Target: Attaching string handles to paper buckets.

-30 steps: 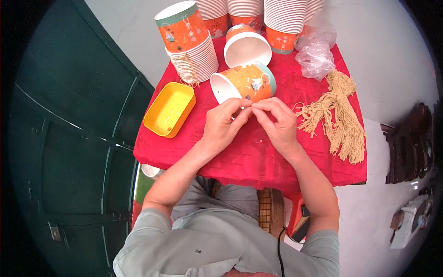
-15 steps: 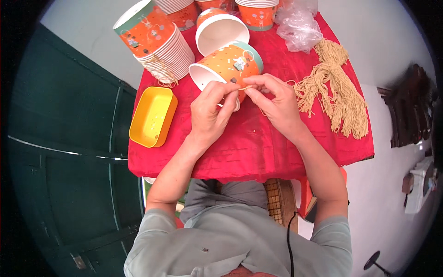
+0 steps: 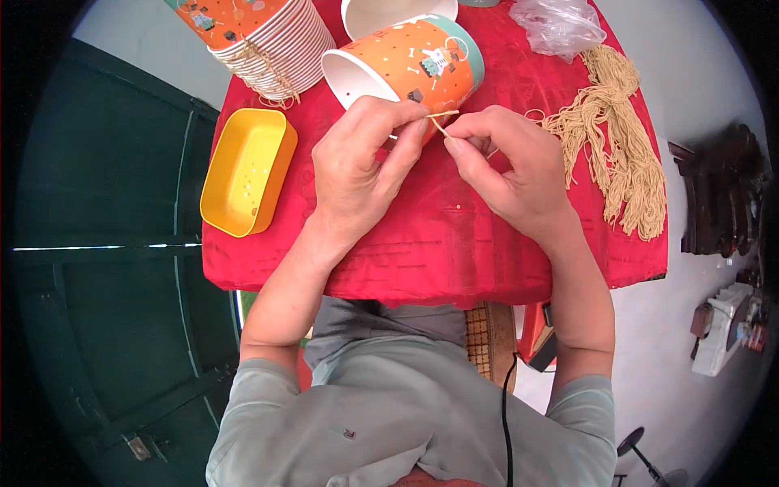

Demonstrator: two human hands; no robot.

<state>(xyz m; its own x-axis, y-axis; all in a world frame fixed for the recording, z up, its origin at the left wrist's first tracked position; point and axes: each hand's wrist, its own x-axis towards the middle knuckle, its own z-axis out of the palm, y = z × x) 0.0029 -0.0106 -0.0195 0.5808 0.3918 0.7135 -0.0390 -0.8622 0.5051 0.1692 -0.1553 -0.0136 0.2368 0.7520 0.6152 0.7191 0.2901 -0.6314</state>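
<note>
The left hand (image 3: 353,166) pinches a thin tan strand (image 3: 442,114) between thumb and forefinger, the tips pressed close together. The right hand (image 3: 515,170) grips the same strand with thumb and forefinger, its tips narrow too, a little apart from the left ones. The strand crosses the small gap between the two sets of fingers, and one free end sticks out above the right fingertips.

Just beyond the fingers an orange bucket (image 3: 434,69) lies on its side, its white mouth turned to the left and its teal band to the right; whether the fingers touch it I cannot tell. Past it, a second bucket (image 3: 389,12) shows only in part.

Left of the left fingers sits a yellow container (image 3: 217,174) with small specks inside. Farther away on that side stands a tilted bucket stack (image 3: 280,49), tan loops hanging down its rims.

To the right of the right fingers lies a bundle of tan yarn (image 3: 613,134), with a crumpled clear plastic bag (image 3: 560,24) beyond it. Red cloth (image 3: 389,264) covers the bench, stretching beneath and nearer than the fingers.
</note>
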